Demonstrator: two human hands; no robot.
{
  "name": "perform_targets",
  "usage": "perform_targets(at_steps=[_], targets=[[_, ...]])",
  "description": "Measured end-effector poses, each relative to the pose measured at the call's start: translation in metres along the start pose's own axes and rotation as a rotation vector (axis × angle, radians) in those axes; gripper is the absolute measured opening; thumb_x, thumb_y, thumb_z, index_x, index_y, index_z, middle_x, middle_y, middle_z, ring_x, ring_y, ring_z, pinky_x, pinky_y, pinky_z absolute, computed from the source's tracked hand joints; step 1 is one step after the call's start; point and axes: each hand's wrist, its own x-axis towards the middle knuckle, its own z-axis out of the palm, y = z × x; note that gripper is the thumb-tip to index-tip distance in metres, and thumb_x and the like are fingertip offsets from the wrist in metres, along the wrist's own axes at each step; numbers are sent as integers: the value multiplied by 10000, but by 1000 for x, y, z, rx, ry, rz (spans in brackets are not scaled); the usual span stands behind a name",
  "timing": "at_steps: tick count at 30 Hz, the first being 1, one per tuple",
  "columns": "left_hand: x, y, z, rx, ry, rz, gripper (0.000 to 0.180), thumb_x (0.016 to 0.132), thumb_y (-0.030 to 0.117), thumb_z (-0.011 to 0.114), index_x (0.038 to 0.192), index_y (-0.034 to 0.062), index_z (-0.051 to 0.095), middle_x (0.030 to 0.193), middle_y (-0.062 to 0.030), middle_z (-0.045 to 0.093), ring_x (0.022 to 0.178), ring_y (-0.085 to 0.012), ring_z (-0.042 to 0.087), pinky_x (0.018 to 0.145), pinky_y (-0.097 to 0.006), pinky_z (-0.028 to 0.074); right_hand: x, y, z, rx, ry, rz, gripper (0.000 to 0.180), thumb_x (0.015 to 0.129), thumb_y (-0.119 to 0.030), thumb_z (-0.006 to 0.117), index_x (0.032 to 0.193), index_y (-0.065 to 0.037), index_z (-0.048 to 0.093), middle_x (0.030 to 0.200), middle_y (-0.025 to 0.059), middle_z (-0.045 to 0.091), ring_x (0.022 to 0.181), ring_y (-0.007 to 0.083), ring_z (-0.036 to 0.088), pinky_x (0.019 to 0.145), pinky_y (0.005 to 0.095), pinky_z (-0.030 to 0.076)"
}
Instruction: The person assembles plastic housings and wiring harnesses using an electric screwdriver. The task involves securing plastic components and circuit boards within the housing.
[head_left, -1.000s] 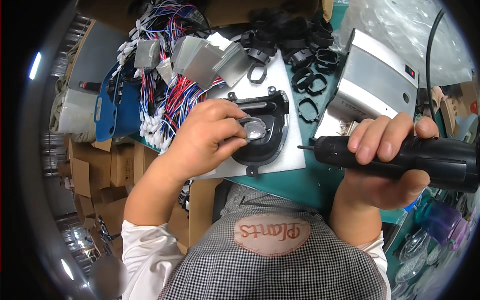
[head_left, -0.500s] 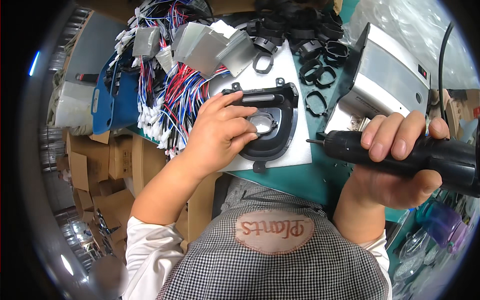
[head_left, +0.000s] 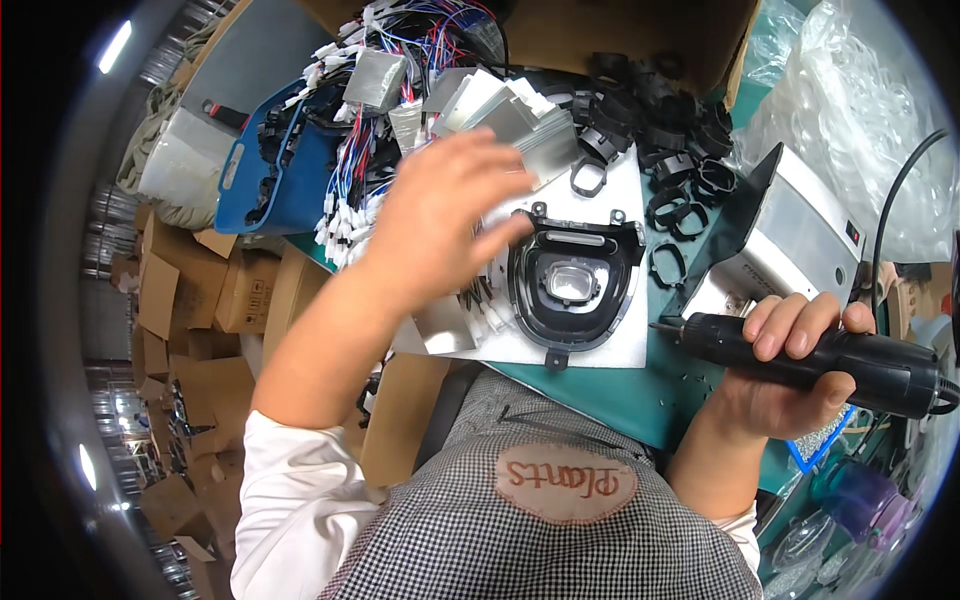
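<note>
A black lamp housing (head_left: 575, 290) with a clear lens in its middle lies on a white pad (head_left: 610, 345) on the green bench. My left hand (head_left: 440, 220) hovers just left of it, over small silver plates and white connectors, fingers loosely curled, nothing visibly held. My right hand (head_left: 785, 375) grips a black electric screwdriver (head_left: 830, 355) lying level, its tip pointing left toward the pad's right edge.
Silver metal plates (head_left: 500, 105) and bundles of red, blue and white wires (head_left: 350, 170) lie at the back left. Black plastic rings (head_left: 670, 150) are heaped at the back. A grey box (head_left: 785, 235) stands right. Cardboard boxes (head_left: 200, 290) sit below left.
My left hand has lifted off the lens in the housing and moved left and back. The housing now lies uncovered. My right hand still holds the screwdriver.
</note>
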Motion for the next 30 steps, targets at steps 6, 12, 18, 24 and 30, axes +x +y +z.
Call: perform_targets(at_steps=[6, 12, 18, 24, 30], targets=[[30, -47, 4, 447, -148, -4, 683, 663, 75, 716, 1296, 181, 483, 1353, -114, 451, 1298, -305, 372, 1053, -444, 333, 2, 2, 1, -26, 19, 5, 516, 854, -382, 645, 1189, -46, 442, 760, 47, 477, 596, 156, 506, 589, 312, 448], [42, -60, 16, 591, -268, 141, 738, 647, 66, 712, 1332, 145, 447, 1387, -124, 414, 1323, -296, 341, 1067, -433, 320, 2, 5, -3, -29, 20, -19, 525, 857, -374, 643, 1193, -52, 401, 765, 69, 502, 577, 178, 538, 560, 331, 496], [21, -64, 18, 571, -135, 222, 743, 649, 130, 735, 1330, 92, 440, 1367, -123, 438, 1275, -284, 410, 1051, -392, 341, 1, 4, -4, -34, 29, -21, 513, 860, -365, 640, 1191, -56, 399, 765, 70, 500, 572, 176, 532, 561, 328, 494], [2, -70, 8, 559, -42, 170, 806, 618, 296, 774, 1315, 60, 445, 1250, -105, 505, 1127, -275, 495, 990, -395, 376, 1, 3, -1, -42, 22, -25, 497, 860, -359, 640, 1182, -57, 410, 758, 68, 498, 569, 172, 528, 556, 328, 492], [9, -71, -27, 558, 59, 60, 712, 622, 330, 781, 1225, 53, 523, 1084, -83, 567, 980, -251, 547, 906, -373, 411, 2, -10, 7, -109, 25, -78, 513, 860, -390, 633, 1180, -51, 419, 750, 67, 501, 550, 167, 523, 536, 321, 490]])
